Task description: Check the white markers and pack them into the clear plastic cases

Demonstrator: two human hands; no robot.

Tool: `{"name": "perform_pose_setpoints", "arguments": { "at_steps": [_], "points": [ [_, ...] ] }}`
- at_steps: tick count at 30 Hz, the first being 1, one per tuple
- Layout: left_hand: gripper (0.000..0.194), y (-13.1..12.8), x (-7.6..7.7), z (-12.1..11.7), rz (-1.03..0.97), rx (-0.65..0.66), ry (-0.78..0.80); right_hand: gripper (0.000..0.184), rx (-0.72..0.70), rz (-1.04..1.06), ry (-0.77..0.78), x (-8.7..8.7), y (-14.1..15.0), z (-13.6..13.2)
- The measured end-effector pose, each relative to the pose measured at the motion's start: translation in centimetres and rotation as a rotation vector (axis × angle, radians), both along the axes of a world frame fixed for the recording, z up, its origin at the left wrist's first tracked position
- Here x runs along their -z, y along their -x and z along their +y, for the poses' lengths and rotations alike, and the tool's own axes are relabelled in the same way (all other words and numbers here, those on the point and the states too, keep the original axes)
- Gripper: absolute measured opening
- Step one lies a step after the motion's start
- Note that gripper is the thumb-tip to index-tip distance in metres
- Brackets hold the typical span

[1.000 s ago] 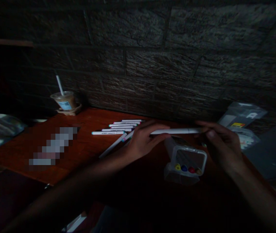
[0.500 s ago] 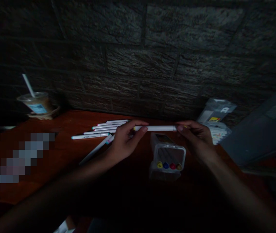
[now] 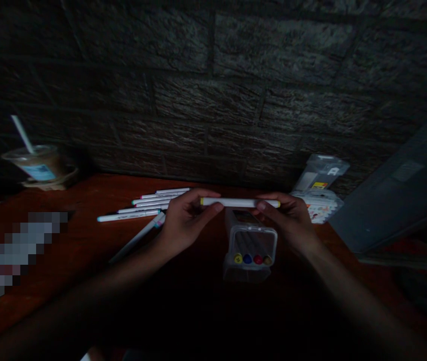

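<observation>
Two hands, the left (image 3: pixel 184 220) and the right (image 3: pixel 289 219), pinch opposite ends of one white marker (image 3: pixel 232 202), fingers nearly closed.

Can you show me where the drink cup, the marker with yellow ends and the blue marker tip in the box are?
cup (image 3: pixel 50 163): head view, its side
marker (image 3: pixel 236 202): head view, its white barrel
blue tip (image 3: pixel 247 258): head view, its round end

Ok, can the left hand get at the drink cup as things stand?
Probably, once it lets go: the left hand is holding one end of the marker. The cup stands off to its left, with nothing seen blocking its near side, though it may take a stretch.
</observation>
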State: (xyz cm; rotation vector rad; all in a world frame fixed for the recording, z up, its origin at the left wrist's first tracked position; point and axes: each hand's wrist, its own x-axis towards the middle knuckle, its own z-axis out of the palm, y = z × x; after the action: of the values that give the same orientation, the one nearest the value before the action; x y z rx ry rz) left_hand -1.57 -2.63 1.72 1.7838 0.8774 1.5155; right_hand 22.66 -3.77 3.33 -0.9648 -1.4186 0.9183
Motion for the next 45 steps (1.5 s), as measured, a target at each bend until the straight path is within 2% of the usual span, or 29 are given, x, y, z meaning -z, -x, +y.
{"name": "perform_pose_setpoints", "arguments": {
  "at_steps": [4, 9, 18, 22, 28, 36, 41, 45],
  "points": [
    [0.02, 0.01, -0.25, 0.1, -0.098, 0.108, 0.079, 0.028, -0.024, 0.058, 0.049, -0.27, 0.06, -0.07],
    [0.02, 0.11, -0.43, 0.43, -0.18, 0.134, 0.111, 0.028, -0.024, 0.099, 0.08, -0.47, 0.04, -0.21],
    [0.017, -0.1, -0.35, 0.55, -0.125, 0.117, 0.146, 0.015, -0.01, 0.091, 0.016, -0.2, -0.39, -0.02],
    [0.018, 0.08, -0.36, 0.53, -0.077, 0.083, 0.115, 0.018, -0.023, 0.106, 0.02, -0.21, -0.38, -0.09],
    [0.02, 0.13, -0.2, 0.27, -0.016, 0.03, 0.067, 0.021, 0.033, 0.031, 0.01, -0.17, -0.25, 0.01],
    [0.016, 0.01, -0.34, 0.5, -0.01, 0.009, 0.047, 0.019, -0.005, 0.062, 0.008, -0.08, -0.23, 0.06],
    [0.016, 0.12, -0.17, 0.68, -0.036, 0.044, 0.064, 0.021, -0.025, 0.118, 0.056, -0.08, -0.14, -0.04],
    [0.016, 0.11, -0.07, 0.74, -0.078, 0.069, 0.062, 0.027, -0.021, 0.078, 0.069, 0.09, -0.24, 0.15]
  ]
}}
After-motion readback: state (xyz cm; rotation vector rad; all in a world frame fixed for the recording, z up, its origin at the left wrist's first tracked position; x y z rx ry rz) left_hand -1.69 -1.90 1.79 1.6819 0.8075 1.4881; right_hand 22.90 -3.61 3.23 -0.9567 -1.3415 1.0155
